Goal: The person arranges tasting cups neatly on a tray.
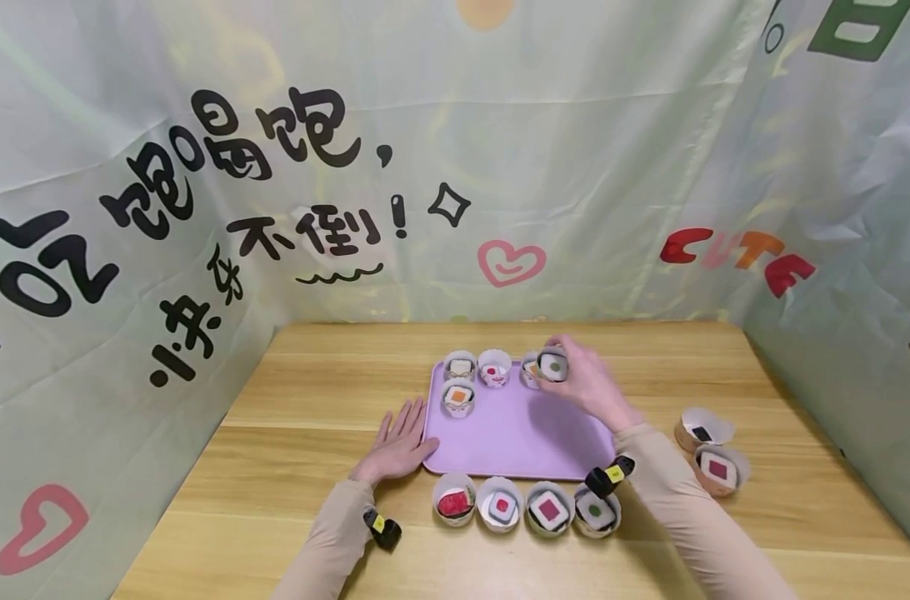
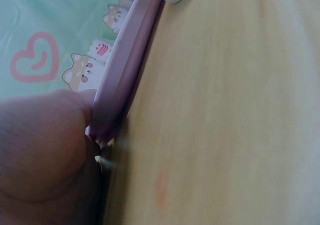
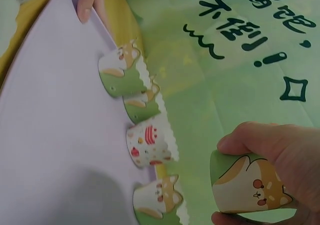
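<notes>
My right hand [image 1: 586, 379] pinches a paper cup [image 1: 552, 365] by its sides above the back right part of the purple tray [image 1: 500, 442]. Inside that cup is a white sushi-like piece with a green centre; in the right wrist view the cup's side [image 3: 245, 185] shows a cartoon dog. Palm down, my left hand [image 1: 397, 446] rests at the tray's left edge, fingers straight and thumb at the rim [image 2: 117, 80]. On the tray stand a cup with an orange centre [image 1: 458, 398], a pale one [image 1: 460, 367], a pink-red one [image 1: 494, 368] and a partly hidden one [image 1: 529, 371].
Along the tray's front edge, filled cups stand in a row: one red [image 1: 455, 502], one pink-centred [image 1: 502, 506], one purple-centred [image 1: 550, 510], one green-centred [image 1: 596, 512]. Two more cups, one dark-centred [image 1: 702, 432] and one purple-centred [image 1: 719, 470], are at the right. Printed cloth [image 1: 575, 167] surrounds the table.
</notes>
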Motion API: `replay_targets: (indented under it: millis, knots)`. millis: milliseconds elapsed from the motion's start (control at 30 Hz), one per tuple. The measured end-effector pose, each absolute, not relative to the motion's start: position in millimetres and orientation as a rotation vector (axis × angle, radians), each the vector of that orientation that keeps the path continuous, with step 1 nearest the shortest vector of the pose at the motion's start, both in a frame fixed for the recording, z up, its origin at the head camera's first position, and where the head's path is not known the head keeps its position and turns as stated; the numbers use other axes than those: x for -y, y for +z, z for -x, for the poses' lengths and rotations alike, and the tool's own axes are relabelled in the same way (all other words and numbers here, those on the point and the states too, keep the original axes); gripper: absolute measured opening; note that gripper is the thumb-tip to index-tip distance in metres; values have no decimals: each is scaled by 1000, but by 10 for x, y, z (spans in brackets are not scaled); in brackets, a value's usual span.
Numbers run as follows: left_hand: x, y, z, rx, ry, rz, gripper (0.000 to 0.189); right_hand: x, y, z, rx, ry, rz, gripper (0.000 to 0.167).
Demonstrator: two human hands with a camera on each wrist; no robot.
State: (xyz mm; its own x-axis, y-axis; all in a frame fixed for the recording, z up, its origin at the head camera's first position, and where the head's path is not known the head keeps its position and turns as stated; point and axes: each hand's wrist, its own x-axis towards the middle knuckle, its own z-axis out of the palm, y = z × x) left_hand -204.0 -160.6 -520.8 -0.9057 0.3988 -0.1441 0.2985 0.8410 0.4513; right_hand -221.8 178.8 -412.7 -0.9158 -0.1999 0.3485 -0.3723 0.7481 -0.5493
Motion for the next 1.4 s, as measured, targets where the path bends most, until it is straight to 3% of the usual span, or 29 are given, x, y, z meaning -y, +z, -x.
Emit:
replay_targets:
  millis: [300, 933, 1400]
  knots:
    - [1601, -5179, 2016, -2795, 648, -518, 72, -1570, -4068, 2244, 2682, 835, -469, 45]
    - [1599, -5173, 2001, -2790, 662, -522, 72, -1207, -4183, 2301, 2853, 885, -506, 56]
    - [1600, -5181, 2007, -2792, 660, -528, 72, -1047, -4288, 2330, 2949, 862, -516, 54]
